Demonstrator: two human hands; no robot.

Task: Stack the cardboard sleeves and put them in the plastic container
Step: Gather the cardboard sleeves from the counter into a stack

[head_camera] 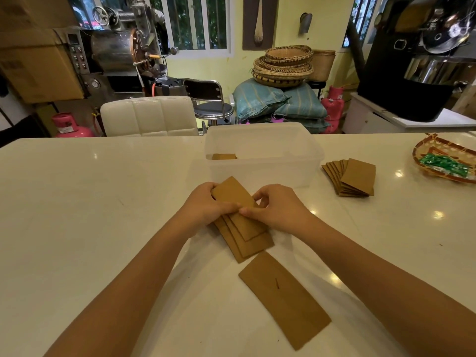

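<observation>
Both my forearms reach out over the glossy white table (pixel 77 202), converging toward its middle, wrists level and palms turned down. My left hand (pixel 206 204) curls over the near-left edge of a small fanned stack of flat brown cardboard sleeves (pixel 242 228), fingers wrapped round the far end of the top sleeve and thumb pressed flat across its face. My right hand (pixel 278 207) comes in from the other side, thumb tip meeting my left thumb on the top sleeve, the other fingers bent and pinching the stack's right edge — so both hands are closed on the same pile. The sleeves under my hands are not yet squared; their near ends step out one below another toward me. One more flat brown cardboard sleeve (pixel 286 300) lies by itself on the table, nearer my edge and just beside the stack's near end, angled the same way. The translucent rectangular plastic container (pixel 262 171) stands just beyond my hands toward the far edge, with a bit of brown cardboard (pixel 224 156) showing inside at its left end. To the right of the container, apart from it, lies another fanned pile of brown cardboard sleeves (pixel 353 179), and at the far right edge a woven basket with green packets (pixel 445 163).
</observation>
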